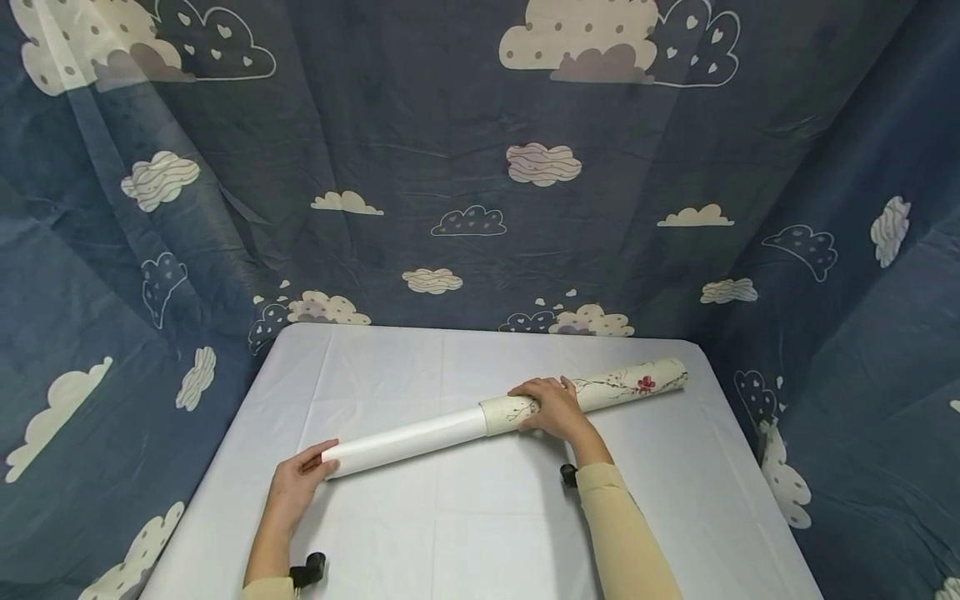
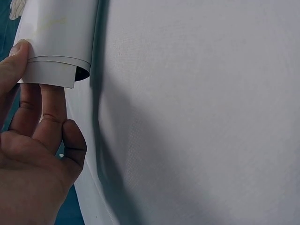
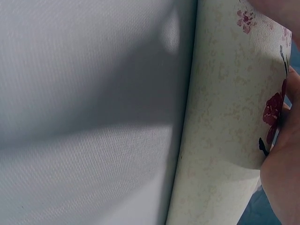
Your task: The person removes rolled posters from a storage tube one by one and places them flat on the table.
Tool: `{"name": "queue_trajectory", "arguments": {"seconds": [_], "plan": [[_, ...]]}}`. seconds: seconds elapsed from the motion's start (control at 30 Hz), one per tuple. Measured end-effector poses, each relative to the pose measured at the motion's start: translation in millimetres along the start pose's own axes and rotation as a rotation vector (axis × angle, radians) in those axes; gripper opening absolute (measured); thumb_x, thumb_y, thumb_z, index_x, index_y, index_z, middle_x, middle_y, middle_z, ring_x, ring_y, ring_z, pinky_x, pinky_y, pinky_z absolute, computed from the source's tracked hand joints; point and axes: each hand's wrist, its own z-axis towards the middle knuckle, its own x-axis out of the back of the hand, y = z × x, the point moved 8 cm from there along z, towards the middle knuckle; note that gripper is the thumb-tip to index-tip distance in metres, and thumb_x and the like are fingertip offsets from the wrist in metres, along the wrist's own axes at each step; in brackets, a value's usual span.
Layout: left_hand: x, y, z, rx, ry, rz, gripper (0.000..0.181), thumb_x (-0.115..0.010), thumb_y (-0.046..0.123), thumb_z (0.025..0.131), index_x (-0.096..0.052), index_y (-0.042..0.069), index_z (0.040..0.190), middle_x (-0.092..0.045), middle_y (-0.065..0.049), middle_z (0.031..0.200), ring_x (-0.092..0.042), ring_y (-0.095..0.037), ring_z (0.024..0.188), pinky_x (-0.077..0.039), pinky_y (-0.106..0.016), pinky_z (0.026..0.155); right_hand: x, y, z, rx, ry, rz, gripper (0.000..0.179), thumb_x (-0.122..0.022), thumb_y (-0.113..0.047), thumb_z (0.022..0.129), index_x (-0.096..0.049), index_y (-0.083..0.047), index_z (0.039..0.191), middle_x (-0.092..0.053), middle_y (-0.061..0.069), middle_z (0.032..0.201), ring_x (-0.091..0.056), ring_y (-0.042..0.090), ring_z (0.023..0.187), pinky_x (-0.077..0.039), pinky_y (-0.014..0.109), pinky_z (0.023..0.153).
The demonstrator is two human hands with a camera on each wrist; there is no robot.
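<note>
A long roll lies slantwise across the table, its right end farther back. Its left part is a plain white paper roll (image 1: 408, 443); the right part is a cream wallpaper roll (image 1: 630, 383) with red blossoms and dark twigs, wrapped around the white one. My left hand (image 1: 294, 492) pinches the white roll's left end, thumb outside and fingers at the opening. In the left wrist view, that end (image 2: 51, 70) shows overlapping sheet edges. My right hand (image 1: 557, 408) grips the patterned roll from above near its left edge. Blossoms (image 3: 273, 110) show beside that hand in the right wrist view.
A white cloth covers the table (image 1: 480, 533). Dark blue curtains (image 1: 420, 117) with cloud prints hang behind it and along both sides. Small black wrist cameras (image 1: 309, 570) sit at both wrists.
</note>
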Motion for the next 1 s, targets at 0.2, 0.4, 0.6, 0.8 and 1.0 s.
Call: {"name": "queue_trajectory", "arguments": {"seconds": [0.2, 0.4, 0.6, 0.8, 1.0], "plan": [[0.5, -1.5, 0.5, -0.006, -0.013, 0.01, 0.048, -0.076, 0.023, 0.1, -0.067, 0.009, 0.144, -0.068, -0.021, 0.142, -0.065, -0.014, 0.12, -0.049, -0.01, 0.083, 0.6, 3.6, -1.9, -0.007, -0.01, 0.006, 0.064, -0.097, -0.028, 0.072, -0.073, -0.029, 0.132, -0.069, 0.001, 0.144, -0.055, 0.034, 0.14, -0.011, 0.069, 0.128], [3.2, -1.5, 0.1, -0.011, -0.026, 0.004, 0.048, -0.076, 0.025, 0.1, -0.067, 0.009, 0.144, -0.066, -0.022, 0.144, -0.066, -0.026, 0.129, -0.049, -0.01, 0.083, 2.4, 6.1, -3.0, -0.006, -0.018, -0.006, 0.065, -0.097, -0.028, 0.072, -0.073, -0.028, 0.133, -0.068, 0.003, 0.145, -0.054, 0.035, 0.14, -0.011, 0.07, 0.127], [7.5, -3.2, 1.1, -0.01, -0.025, 0.004, 0.047, -0.076, 0.024, 0.1, -0.067, 0.009, 0.143, -0.067, -0.021, 0.143, -0.064, 0.003, 0.108, -0.05, -0.01, 0.084, 5.3, 7.3, -2.7, -0.021, -0.024, -0.005, 0.065, -0.097, -0.028, 0.072, -0.073, -0.029, 0.132, -0.068, 0.002, 0.145, -0.054, 0.034, 0.14, -0.012, 0.07, 0.128], [11.5, -4.4, 2.6, -0.014, -0.024, 0.004, 0.047, -0.075, 0.022, 0.1, -0.066, 0.008, 0.144, -0.066, -0.021, 0.145, -0.061, 0.009, 0.105, -0.049, -0.008, 0.085, 6.9, 8.2, -1.3, -0.014, -0.024, 0.012, 0.064, -0.097, -0.028, 0.072, -0.074, -0.028, 0.131, -0.069, 0.003, 0.144, -0.055, 0.035, 0.138, -0.011, 0.069, 0.127], [15.1, -8.4, 1.2, 0.0, -0.017, 0.029, 0.047, -0.075, 0.023, 0.101, -0.066, 0.011, 0.145, -0.066, -0.02, 0.146, -0.062, 0.002, 0.113, -0.048, -0.008, 0.085, 6.0, 12.0, 0.7, -0.022, -0.028, 0.015, 0.065, -0.098, -0.029, 0.071, -0.074, -0.029, 0.131, -0.069, 0.003, 0.144, -0.056, 0.035, 0.138, -0.01, 0.069, 0.127]]}}
